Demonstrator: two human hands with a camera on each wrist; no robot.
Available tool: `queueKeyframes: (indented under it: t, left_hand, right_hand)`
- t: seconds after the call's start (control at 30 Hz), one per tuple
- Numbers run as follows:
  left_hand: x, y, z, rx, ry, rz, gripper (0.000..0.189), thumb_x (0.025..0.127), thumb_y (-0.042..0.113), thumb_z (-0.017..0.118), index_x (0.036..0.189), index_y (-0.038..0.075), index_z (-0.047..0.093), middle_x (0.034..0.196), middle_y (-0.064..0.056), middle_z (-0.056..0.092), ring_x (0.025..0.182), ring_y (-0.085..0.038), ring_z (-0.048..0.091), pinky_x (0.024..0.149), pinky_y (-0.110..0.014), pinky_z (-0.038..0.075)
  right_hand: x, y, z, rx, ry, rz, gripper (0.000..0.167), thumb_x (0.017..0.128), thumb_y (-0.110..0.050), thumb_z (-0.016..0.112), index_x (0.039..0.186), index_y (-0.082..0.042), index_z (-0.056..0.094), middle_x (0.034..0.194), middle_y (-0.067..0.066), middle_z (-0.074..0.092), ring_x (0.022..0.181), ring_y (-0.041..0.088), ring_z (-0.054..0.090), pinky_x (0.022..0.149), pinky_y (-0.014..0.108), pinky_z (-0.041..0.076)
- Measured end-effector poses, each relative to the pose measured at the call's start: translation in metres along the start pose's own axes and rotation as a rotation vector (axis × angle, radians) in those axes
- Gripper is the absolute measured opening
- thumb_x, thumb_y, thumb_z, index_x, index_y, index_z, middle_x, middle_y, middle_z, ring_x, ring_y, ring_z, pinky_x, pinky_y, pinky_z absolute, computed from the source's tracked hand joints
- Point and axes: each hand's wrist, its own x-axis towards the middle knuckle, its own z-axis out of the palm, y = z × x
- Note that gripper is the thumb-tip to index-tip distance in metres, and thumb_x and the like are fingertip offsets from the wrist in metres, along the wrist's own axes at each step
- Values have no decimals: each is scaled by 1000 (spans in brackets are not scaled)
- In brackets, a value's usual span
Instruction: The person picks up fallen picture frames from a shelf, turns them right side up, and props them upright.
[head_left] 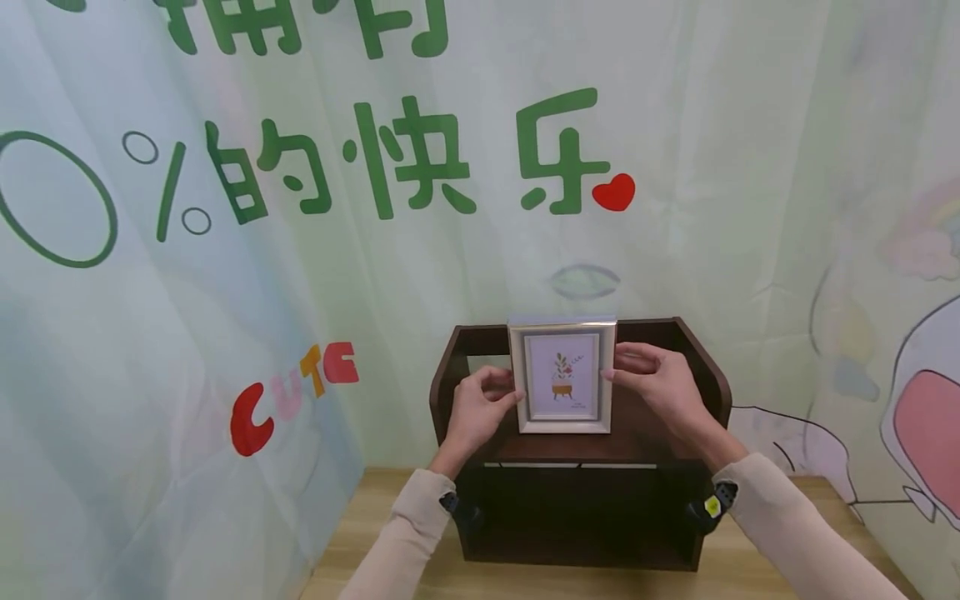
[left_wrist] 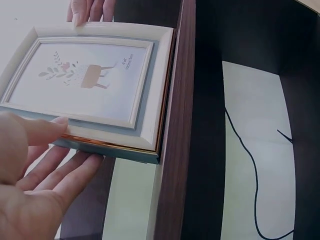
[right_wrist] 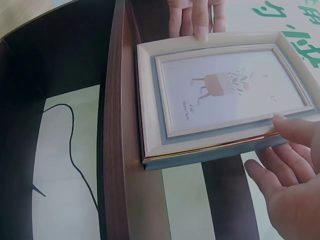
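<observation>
A cream picture frame (head_left: pixel 562 422) with a potted-plant print stands upright at the upper level of a dark brown shelf (head_left: pixel 637 450). My left hand (head_left: pixel 480 406) grips its left side, thumb on the front edge and fingers behind, as the left wrist view shows. On the opposite side my right hand (head_left: pixel 663 387) holds it the same way, its thumb (right_wrist: pixel 295 131) on the front border. Gold trim and a blue-grey side (left_wrist: pixel 115 154) show along the frame's edge. Its lower edge is right at the shelf board in both wrist views.
The shelf stands on a wooden table (head_left: pixel 375 500) against a printed curtain (head_left: pixel 480 267) with green characters. Raised side panels (head_left: pixel 705 358) flank the upper level. Below is an open compartment (head_left: pixel 577 508); a thin dark line (left_wrist: pixel 255 175) shows behind it.
</observation>
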Motion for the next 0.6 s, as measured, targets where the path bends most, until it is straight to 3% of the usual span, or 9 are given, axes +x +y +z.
queueKeyframes:
  t: [0.2, 0.43, 0.6]
  left_hand:
    - [0, 0, 1, 3, 5, -1, 24, 90, 7, 82, 113, 2, 73, 113, -18, 78, 100, -34, 79, 83, -41, 66]
    - [0, -1, 2, 17, 6, 4, 25, 91, 8, 81, 114, 2, 73, 115, -18, 77, 102, -34, 79, 87, -43, 66]
    - [2, -2, 1, 8, 0, 4, 24, 91, 7, 81, 114, 2, 73, 114, -18, 77, 102, -34, 79, 86, -41, 66]
  right_hand:
    - [-3, 18, 2, -38, -36, -7, 55, 94, -36, 80, 140, -9, 66, 134, 15, 73, 126, 32, 71, 108, 52, 56]
    - [-9, 42, 13, -49, -96, 12, 56, 95, -26, 80, 143, -4, 63, 139, 20, 70, 127, 35, 70, 105, 47, 59]
    - [-12, 47, 19, -51, -73, 7, 50, 96, -20, 79, 140, -1, 65, 136, 22, 71, 124, 36, 71, 102, 45, 60]
